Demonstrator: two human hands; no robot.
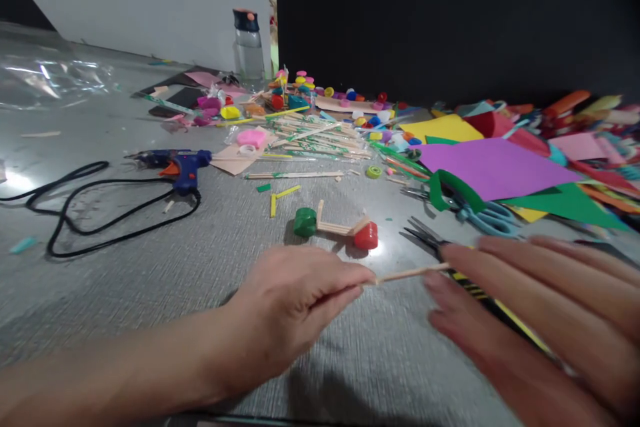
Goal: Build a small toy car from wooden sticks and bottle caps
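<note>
My left hand (300,300) pinches one end of a thin wooden stick (410,273) between thumb and fingers. At the stick's other end, my right hand (540,307) has it between thumb and forefinger; its remaining fingers are stretched out and smeared by motion. Beneath my right hand lie black-and-yellow needle-nose pliers (425,235), partly covered. Just beyond my left hand sits a small piece built of wooden sticks (335,229), with a green bottle cap (305,221) at its left end and a red bottle cap (367,235) at its right.
A blue glue gun (187,170) with a looping black cord (120,181) lies at left. Further back are a pile of wooden sticks (320,137) and a water bottle (249,50). Blue-handled scissors (490,220) lie beside purple paper (500,163) on the right.
</note>
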